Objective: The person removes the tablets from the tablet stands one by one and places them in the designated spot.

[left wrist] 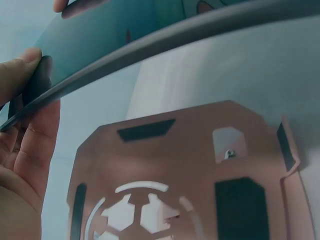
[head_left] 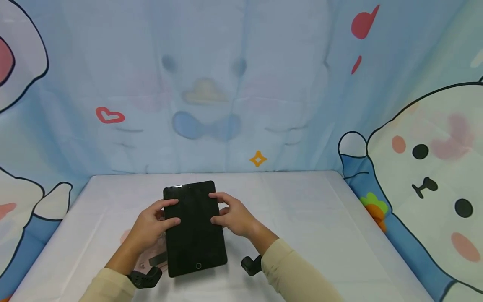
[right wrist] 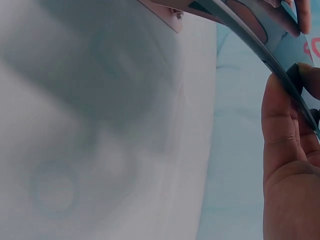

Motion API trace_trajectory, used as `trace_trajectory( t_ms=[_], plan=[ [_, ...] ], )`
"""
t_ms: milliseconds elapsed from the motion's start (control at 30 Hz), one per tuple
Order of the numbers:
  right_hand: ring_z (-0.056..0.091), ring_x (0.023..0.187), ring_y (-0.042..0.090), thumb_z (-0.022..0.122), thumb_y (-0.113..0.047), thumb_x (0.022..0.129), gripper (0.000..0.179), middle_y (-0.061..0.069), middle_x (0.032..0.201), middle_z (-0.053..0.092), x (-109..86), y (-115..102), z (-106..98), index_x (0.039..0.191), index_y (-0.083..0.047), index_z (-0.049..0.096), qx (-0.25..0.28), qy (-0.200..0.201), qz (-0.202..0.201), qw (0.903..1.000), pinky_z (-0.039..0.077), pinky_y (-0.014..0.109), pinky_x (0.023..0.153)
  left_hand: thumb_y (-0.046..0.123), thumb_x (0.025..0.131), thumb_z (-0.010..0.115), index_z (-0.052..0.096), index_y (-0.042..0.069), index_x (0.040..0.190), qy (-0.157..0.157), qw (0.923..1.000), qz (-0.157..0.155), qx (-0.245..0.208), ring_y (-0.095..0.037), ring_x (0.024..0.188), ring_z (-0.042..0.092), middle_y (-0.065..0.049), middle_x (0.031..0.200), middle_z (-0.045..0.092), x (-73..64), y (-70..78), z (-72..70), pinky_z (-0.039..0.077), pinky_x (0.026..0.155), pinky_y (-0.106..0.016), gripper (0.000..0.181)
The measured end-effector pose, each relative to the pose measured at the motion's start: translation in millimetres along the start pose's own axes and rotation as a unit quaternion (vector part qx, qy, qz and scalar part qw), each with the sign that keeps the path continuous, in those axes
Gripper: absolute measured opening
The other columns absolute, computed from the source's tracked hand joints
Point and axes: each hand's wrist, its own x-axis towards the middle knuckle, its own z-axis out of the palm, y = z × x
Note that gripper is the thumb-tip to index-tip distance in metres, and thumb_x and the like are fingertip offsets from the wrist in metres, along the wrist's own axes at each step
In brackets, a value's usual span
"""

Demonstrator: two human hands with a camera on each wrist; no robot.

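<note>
Nearest, two pale sleeves [head_left: 109, 287] are listed, a black wrist device [head_left: 151, 277] being worn at the left and another black device [head_left: 251, 265] at the right. Next, one pink plate [left wrist: 192, 167], pierced with cut-outs and fitted with dark pads [left wrist: 242, 207]; in the head view it is mostly hidden beneath the tablet, at its left, and its exact stance cannot be told. One black tablet [head_left: 195, 230], screen dark, is held over the near half of the table, slightly left of centre, its round button [head_left: 198, 266] turned to the near end; a shadow is cast below, and a gap is seen between tablet and plate in the left wrist view. It is gripped by its two long sides, presumably so that the weight is shared and most of the screen is left uncovered. By the left hand [head_left: 150, 226] the left edge is pinched: index finger and thumb are set apart on the face, other fingers tucked behind. By the right hand [head_left: 235, 214] the right edge is pinched likewise, both grips being narrowed to the tablet's thickness. Farther, a white-covered table [head_left: 302, 235] is noted; farthest, a blue backdrop [head_left: 286, 63], printed with cartoon figures.
</note>
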Motion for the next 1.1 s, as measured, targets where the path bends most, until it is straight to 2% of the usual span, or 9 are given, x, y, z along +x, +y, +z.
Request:
trace_trajectory(
  t_ms=[67,233,300,500,700,933,1100],
  plan=[
    [0.065,0.084,0.019,0.070,0.001,0.088,0.063,0.014,0.133,0.045,-3.5,3.1,-2.6,0.146,-0.012,0.049,0.005,-0.001,-0.001,1.0000,0.054,0.033,0.073,0.010,0.091,0.074,0.056,0.006,0.140,-0.005,0.9999,0.003,-0.009,-0.025,0.097,0.065,-0.016,0.123,0.063,0.7,0.0,3.3,0.054,0.079,-0.033,0.053],
    [0.064,0.083,0.019,0.070,0.000,0.088,0.063,0.014,0.134,0.045,-16.3,11.2,-10.6,0.146,-0.011,0.048,0.011,0.010,0.002,0.9999,0.055,0.033,0.073,0.011,0.090,0.075,0.057,0.007,0.141,-0.020,0.9997,0.004,-0.011,-0.025,0.102,0.065,-0.014,0.144,0.051,1.8,3.2,14.8,0.054,0.084,-0.035,0.054],
    [0.065,0.083,0.019,0.070,0.000,0.088,0.063,0.015,0.132,0.045,-21.3,14.7,-13.4,0.146,-0.010,0.048,0.014,0.014,0.002,0.9998,0.055,0.033,0.073,0.011,0.090,0.076,0.057,0.008,0.141,-0.026,0.9996,0.001,-0.010,-0.024,0.103,0.065,-0.012,0.146,0.049,2.3,3.8,20.3,0.053,0.085,-0.035,0.055],
    [0.066,0.086,0.020,0.068,0.001,0.088,0.062,0.017,0.131,0.045,-30.0,24.0,-18.9,0.146,-0.007,0.048,0.022,0.016,0.000,0.9996,0.056,0.034,0.073,0.012,0.089,0.077,0.059,0.010,0.140,-0.032,0.9994,-0.002,-0.009,-0.022,0.101,0.064,-0.009,0.140,0.054,2.9,2.4,32.8,0.053,0.081,-0.035,0.054],
    [0.066,0.085,0.021,0.068,0.001,0.088,0.062,0.017,0.133,0.045,-36.1,29.9,-23.2,0.146,-0.007,0.048,0.022,0.029,0.015,0.9992,0.056,0.035,0.073,0.015,0.087,0.079,0.063,0.015,0.136,-0.028,0.9992,0.002,0.029,-0.020,0.086,0.056,-0.005,0.132,0.059,5.4,2.0,42.7,0.046,0.063,-0.032,0.052],
    [0.066,0.086,0.022,0.069,0.001,0.088,0.061,0.016,0.131,0.046,-41.9,36.7,-28.2,0.146,-0.007,0.048,0.017,0.042,0.022,0.9987,0.058,0.038,0.074,0.016,0.088,0.078,0.064,0.016,0.135,-0.036,0.9982,-0.001,0.048,-0.023,0.103,0.061,-0.005,0.137,0.058,9.1,2.0,54.2,0.049,0.067,-0.033,0.050],
    [0.067,0.087,0.023,0.069,0.001,0.088,0.061,0.016,0.130,0.048,-45.6,41.6,-31.7,0.145,-0.007,0.049,0.019,0.048,0.027,0.9983,0.058,0.039,0.073,0.016,0.087,0.079,0.065,0.019,0.134,-0.043,0.9977,-0.009,0.051,-0.024,0.106,0.060,-0.003,0.135,0.059,10.8,1.8,60.4,0.050,0.065,-0.033,0.049]
  ],
)
